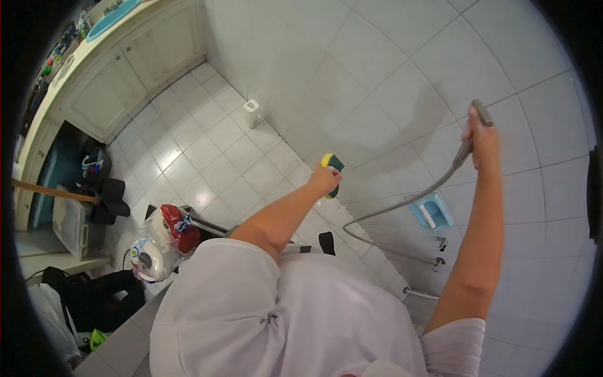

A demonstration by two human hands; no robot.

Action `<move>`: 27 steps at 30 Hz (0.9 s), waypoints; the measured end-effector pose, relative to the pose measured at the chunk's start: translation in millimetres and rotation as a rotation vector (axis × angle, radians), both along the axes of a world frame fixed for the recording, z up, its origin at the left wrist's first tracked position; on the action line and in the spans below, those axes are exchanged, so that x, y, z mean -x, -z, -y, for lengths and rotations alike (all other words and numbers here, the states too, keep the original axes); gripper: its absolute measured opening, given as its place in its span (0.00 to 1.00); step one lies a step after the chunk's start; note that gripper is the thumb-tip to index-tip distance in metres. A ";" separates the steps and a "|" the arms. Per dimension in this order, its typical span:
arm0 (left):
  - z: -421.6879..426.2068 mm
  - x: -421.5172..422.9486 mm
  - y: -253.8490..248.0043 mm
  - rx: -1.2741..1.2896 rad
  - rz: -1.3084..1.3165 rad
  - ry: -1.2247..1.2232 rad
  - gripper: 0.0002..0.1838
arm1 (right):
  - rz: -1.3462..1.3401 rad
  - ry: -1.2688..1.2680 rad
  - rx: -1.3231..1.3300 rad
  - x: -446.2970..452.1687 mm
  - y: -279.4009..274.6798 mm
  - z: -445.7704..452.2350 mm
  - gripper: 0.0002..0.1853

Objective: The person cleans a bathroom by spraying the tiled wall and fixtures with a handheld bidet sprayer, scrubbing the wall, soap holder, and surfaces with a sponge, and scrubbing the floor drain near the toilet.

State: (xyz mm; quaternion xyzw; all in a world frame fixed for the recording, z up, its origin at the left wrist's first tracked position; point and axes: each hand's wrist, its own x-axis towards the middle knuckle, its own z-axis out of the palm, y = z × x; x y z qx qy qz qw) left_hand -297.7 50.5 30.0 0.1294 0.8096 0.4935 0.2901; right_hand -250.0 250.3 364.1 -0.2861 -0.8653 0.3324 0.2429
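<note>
In my left hand (324, 180) is a yellow and dark green sponge (330, 162), gripped in front of my body above the tiled floor. My right hand (482, 141) is raised at the right, closed around the handle of a handheld sprayer (482, 112) close to the wall. From the sprayer a grey flexible hose (402, 196) loops down and back to a wall valve (438, 264). Whether water comes out of the sprayer I cannot tell.
A blue soap dish (432, 212) is set in the tiled wall, above a small tap (442, 244). A white container (251, 112) stands on the floor by the wall. Plastic-wrapped paper rolls (151, 257) lie at my left. White cabinets (151, 53) line the far left.
</note>
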 end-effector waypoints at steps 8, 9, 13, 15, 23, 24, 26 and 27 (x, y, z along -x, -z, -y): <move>2.3 -1.1 -2.1 0.081 -0.092 0.044 0.12 | -0.044 -0.043 0.146 -13.9 17.4 2.0 0.15; 1.3 -1.4 -2.2 0.083 -0.090 0.045 0.12 | 0.004 -0.074 0.143 -14.8 18.0 2.8 0.15; -3.2 -3.7 1.3 0.080 -0.025 0.035 0.12 | -0.126 -0.035 0.106 -7.9 13.5 -5.4 0.16; -3.0 -3.8 2.2 0.100 -0.036 0.044 0.11 | -0.128 -0.045 0.073 -0.9 -0.6 1.6 0.16; -2.6 -3.6 8.0 0.097 0.009 0.019 0.09 | -0.151 -0.190 0.092 34.4 -45.9 13.5 0.16; -1.7 -2.3 7.7 0.097 0.010 0.015 0.09 | -0.134 -0.194 0.055 38.0 -48.6 20.0 0.16; 0.0 -0.4 7.6 0.108 -0.003 0.021 0.10 | -0.115 -0.204 0.016 44.0 -52.0 25.2 0.16; 1.1 0.2 5.5 0.106 -0.001 0.013 0.10 | -0.130 -0.224 0.038 47.5 -53.5 24.4 0.16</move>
